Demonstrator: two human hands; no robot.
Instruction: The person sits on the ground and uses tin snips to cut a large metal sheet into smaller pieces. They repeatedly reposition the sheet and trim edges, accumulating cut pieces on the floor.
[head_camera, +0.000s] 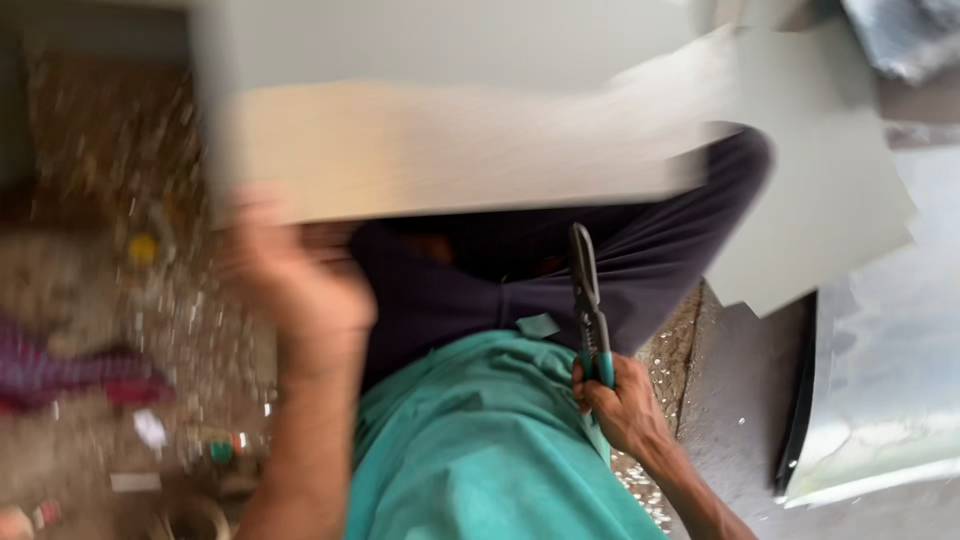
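My right hand (622, 400) grips the snips (588, 300), blades closed, below the pale sheet (450, 150). My left hand (300, 280), blurred, is at the sheet's lower edge; I cannot tell its grip. No cut shows on the sheet; cutting appears outstanding.

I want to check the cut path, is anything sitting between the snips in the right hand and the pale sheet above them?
Nothing visible. The snips in the right hand point toward the sheet with only the dark trousers behind.
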